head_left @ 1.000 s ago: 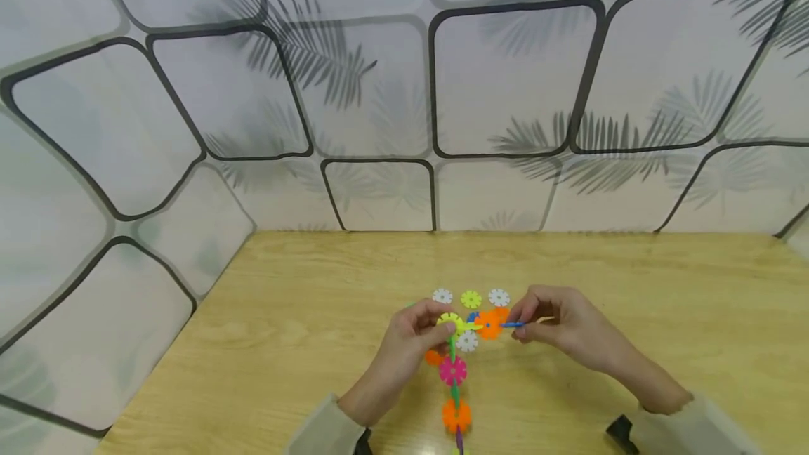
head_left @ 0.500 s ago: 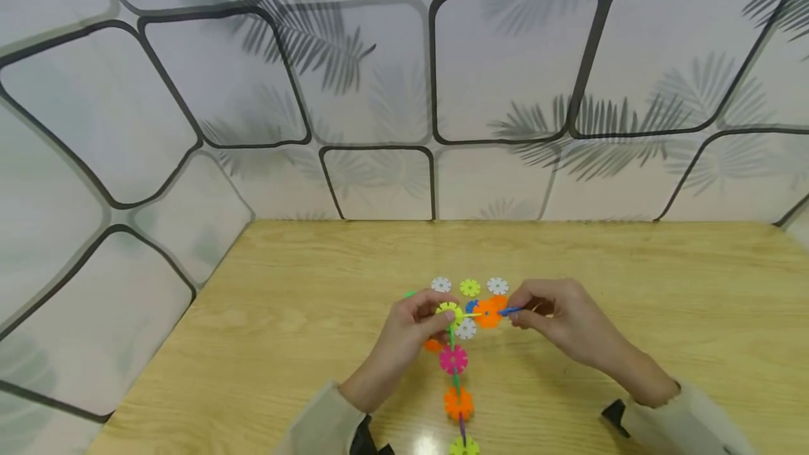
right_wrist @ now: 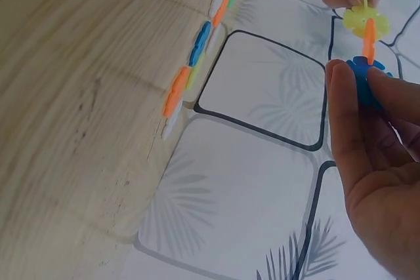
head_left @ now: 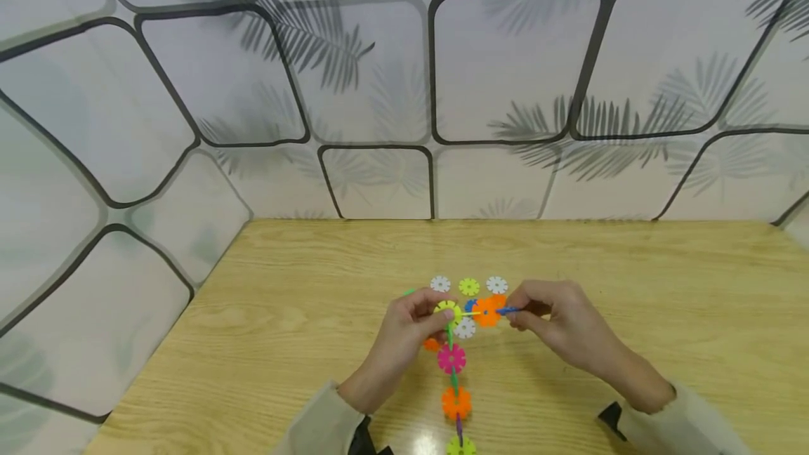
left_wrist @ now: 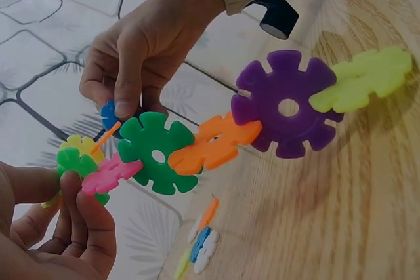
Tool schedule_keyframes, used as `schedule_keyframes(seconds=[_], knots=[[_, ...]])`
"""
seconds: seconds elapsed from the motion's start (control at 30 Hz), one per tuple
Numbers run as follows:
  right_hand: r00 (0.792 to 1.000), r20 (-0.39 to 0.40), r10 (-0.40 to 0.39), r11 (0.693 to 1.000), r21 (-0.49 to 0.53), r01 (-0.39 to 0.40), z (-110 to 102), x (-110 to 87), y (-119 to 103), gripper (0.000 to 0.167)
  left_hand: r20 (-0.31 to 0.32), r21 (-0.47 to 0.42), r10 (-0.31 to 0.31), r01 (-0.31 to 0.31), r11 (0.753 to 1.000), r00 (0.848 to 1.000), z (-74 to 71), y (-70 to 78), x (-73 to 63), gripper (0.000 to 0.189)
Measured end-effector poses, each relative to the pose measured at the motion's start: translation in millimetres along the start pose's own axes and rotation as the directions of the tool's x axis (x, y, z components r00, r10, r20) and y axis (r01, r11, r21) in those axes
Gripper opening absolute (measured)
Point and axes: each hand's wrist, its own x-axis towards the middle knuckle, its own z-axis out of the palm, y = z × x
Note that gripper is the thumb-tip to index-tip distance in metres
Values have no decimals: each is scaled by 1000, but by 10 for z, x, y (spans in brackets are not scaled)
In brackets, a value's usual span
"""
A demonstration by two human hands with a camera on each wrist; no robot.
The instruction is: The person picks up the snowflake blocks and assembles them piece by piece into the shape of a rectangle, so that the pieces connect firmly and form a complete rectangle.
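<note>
A chain of notched plastic flower discs is held up over the table. My left hand (head_left: 407,328) pinches the yellow-green disc (head_left: 447,309) at its corner. From there one branch hangs toward me, with a pink disc (head_left: 451,359), a green disc (left_wrist: 141,149), an orange disc (head_left: 456,404), a purple disc (left_wrist: 262,100) and a yellow end disc (left_wrist: 367,80). The other branch runs right through a yellow disc (right_wrist: 357,23) to an orange disc (right_wrist: 369,37). Between thumb and fingers my right hand (head_left: 565,311) pinches a blue disc (right_wrist: 363,77) whose edge meets that orange one.
Behind the chain, loose discs lie on the wooden table (head_left: 284,293), among them a white disc (head_left: 440,284), a yellow disc (head_left: 469,287) and another white disc (head_left: 497,285). A patterned wall covering (head_left: 379,111) rises at the table's back and left.
The blue disc in my right hand has tilted slightly against the orange disc. Both hands keep their grips. The head view has tipped down a little, showing more of the chain's near end.
</note>
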Motion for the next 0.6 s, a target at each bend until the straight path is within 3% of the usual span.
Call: schedule_keyframes(seconds=[0.6], knots=[[999,23,-36,999,32,35,-4,5,20,32,-12,31,-18,18,999,1000,9,34,6,22]])
